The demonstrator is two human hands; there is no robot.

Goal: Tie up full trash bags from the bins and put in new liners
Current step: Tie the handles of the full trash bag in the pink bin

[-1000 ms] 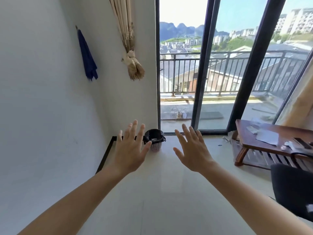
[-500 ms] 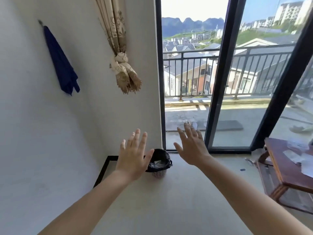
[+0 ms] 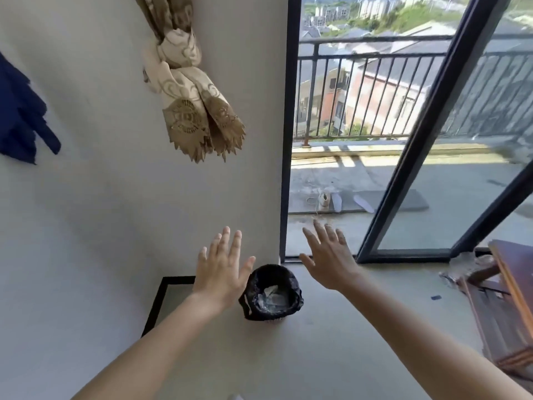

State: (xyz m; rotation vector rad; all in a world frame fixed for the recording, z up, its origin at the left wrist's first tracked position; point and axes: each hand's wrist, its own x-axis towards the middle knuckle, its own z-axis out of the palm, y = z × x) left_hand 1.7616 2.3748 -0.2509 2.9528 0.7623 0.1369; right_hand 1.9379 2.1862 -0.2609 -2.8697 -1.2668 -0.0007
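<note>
hands out, fingers spread — our left hand and right hand hold nothing, bin with black liner between them.

The small round bin with a black plastic liner stands on the pale floor, near the white wall that closes off the space behind and to the left of the bin. A black metal door frame rises just behind the bin. Over the bin's open mouth nothing intrudes: the spread left hand and right hand hover on either side. A brown wooden table sits well to the right of the bin, with bare floor between. A knotted beige curtain hangs high above the bin.
</note>
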